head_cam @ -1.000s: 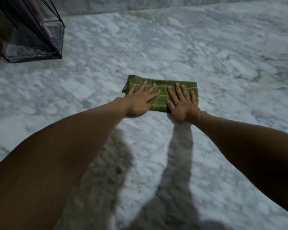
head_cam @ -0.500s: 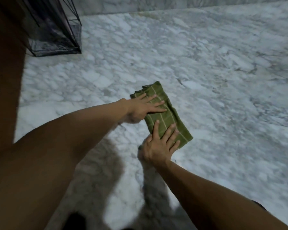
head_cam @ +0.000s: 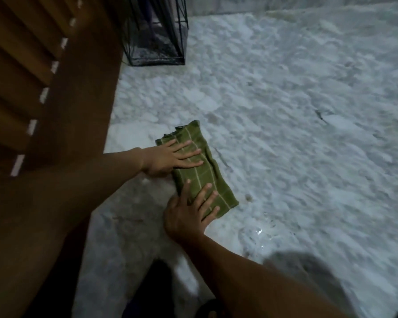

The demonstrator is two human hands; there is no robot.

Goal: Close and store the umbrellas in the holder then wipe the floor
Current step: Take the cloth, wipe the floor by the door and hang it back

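Holder (head_cam: 157, 37) top cut off by upper edge; contents seen only as dim shapes, not identifiable. Cloth (head_cam: 199, 173) partly covered by left hand (head_cam: 164, 160) & right hand (head_cam: 189, 216). Door (head_cam: 44, 76) cut off at left. Dark blurred shapes at bottom edge unidentifiable.

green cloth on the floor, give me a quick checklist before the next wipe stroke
1. Left hand flat on the green cloth: ok.
2. Right hand flat on the cloth's near end: ok.
3. Cloth folded and lying flat on the marble floor: ok.
4. Wet patch to the right of the cloth wiped: not ok, it glistens.
5. Path clear of the wire holder: ok, it stands well apart.
6. Umbrellas stored in the holder: cannot tell, too dark.
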